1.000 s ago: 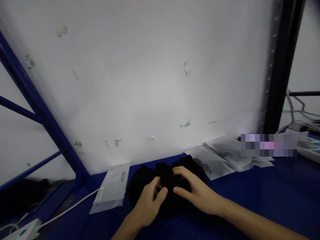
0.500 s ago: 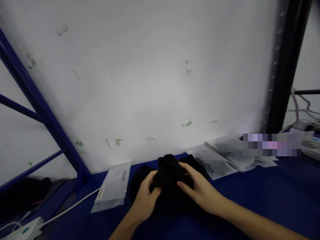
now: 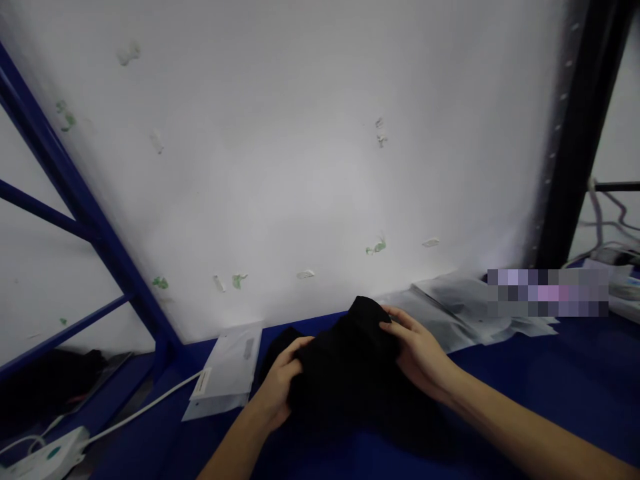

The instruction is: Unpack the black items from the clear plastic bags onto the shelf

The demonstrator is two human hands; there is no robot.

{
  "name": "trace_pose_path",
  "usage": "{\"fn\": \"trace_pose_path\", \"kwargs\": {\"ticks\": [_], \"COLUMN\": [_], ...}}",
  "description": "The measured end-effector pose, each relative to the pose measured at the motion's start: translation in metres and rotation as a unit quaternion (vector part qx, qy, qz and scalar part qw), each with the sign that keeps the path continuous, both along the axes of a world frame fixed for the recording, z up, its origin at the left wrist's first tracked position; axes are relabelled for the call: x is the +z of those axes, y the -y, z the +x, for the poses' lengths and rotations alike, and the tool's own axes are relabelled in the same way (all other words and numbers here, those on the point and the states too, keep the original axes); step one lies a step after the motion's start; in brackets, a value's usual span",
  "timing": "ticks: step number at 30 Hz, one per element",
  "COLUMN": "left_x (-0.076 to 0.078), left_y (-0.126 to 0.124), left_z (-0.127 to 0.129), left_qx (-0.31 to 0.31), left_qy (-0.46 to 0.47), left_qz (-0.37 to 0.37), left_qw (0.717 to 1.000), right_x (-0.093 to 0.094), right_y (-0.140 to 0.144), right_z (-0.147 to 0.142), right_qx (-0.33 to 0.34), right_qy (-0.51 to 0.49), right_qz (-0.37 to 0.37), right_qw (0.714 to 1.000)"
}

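Observation:
Between my two hands is a black cloth [image 3: 345, 360], soft and bunched, perhaps a garment; its exact kind does not show. My left hand [image 3: 285, 380] is closed on its left side, the thumb over the fabric. At the upper right, my right hand [image 3: 420, 347] pinches the cloth between thumb and fingers. The fabric's top edge stands up in a peak, while its lower part hangs down over the blue table. More black cloth [image 3: 280, 343] lies behind my left hand.
Translucent plastic bags [image 3: 450, 307] lie on the blue table [image 3: 540, 387] at the right. Another flat bag [image 3: 230, 367] lies left. A white cable [image 3: 145, 408] runs to a power strip [image 3: 55, 457]. A white panel [image 3: 300, 167] rises behind, with a blue frame [image 3: 100, 233] at left.
My hands have moved farther apart, the right one shifting right. The black cloth between them has gone from a tight bunch to a wider, more spread shape.

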State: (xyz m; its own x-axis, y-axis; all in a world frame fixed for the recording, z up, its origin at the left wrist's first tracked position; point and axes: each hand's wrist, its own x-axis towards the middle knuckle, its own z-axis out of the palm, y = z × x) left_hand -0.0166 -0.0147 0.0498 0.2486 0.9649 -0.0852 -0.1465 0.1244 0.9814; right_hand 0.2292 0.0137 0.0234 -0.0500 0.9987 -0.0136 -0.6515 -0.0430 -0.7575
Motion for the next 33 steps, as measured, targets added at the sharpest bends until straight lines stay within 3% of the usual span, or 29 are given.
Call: {"fn": "trace_pose_path", "kwargs": {"ticks": [5, 8, 10, 12, 14, 15, 16, 18, 22, 24, 27, 30, 33], "left_x": [-0.001, -0.006, -0.009, -0.011, -0.013, -0.014, -0.014, -0.014, -0.01, -0.008, -0.004, -0.002, -0.001], "left_y": [0.013, 0.018, 0.02, 0.022, 0.022, 0.021, 0.02, 0.017, 0.011, 0.008, 0.0, -0.01, -0.02], "left_z": [0.007, 0.011, 0.015, 0.019, 0.022, 0.023, 0.024, 0.024, 0.019, 0.015, 0.006, -0.01, -0.026], "left_qx": [-0.109, -0.168, -0.178, -0.157, -0.113, -0.087, -0.061, -0.019, -0.007, 0.01, 0.103, 0.182, 0.21], "left_qy": [0.045, 0.102, 0.113, 0.107, 0.101, 0.104, 0.11, 0.132, 0.15, 0.119, 0.044, -0.034, -0.213], "left_qz": [-0.045, -0.05, -0.037, -0.028, -0.021, -0.016, -0.013, -0.008, -0.019, -0.025, -0.005, 0.033, 0.041], "left_qw": [0.992, 0.979, 0.977, 0.981, 0.988, 0.991, 0.992, 0.991, 0.989, 0.993, 0.994, 0.982, 0.953], "right_x": [0.0, 0.005, 0.009, 0.011, 0.01, 0.009, 0.006, 0.0, -0.004, -0.001, 0.007, 0.013, 0.012], "right_y": [0.005, 0.016, 0.027, 0.038, 0.043, 0.044, 0.043, 0.038, 0.025, 0.021, 0.015, 0.002, -0.015], "right_z": [-0.003, -0.002, -0.001, -0.001, -0.003, -0.004, -0.006, -0.008, -0.009, -0.008, 0.002, 0.022, 0.042], "right_qx": [0.026, 0.125, 0.198, 0.222, 0.191, 0.16, 0.127, 0.085, 0.15, 0.17, 0.157, 0.111, 0.09], "right_qy": [-0.02, 0.047, 0.152, 0.28, 0.389, 0.424, 0.444, 0.438, 0.312, 0.255, 0.194, 0.224, 0.386], "right_qz": [0.033, 0.122, 0.212, 0.303, 0.361, 0.364, 0.351, 0.289, 0.164, 0.147, 0.128, 0.1, 0.129], "right_qw": [0.999, 0.983, 0.945, 0.883, 0.826, 0.814, 0.814, 0.847, 0.924, 0.941, 0.96, 0.963, 0.909]}}
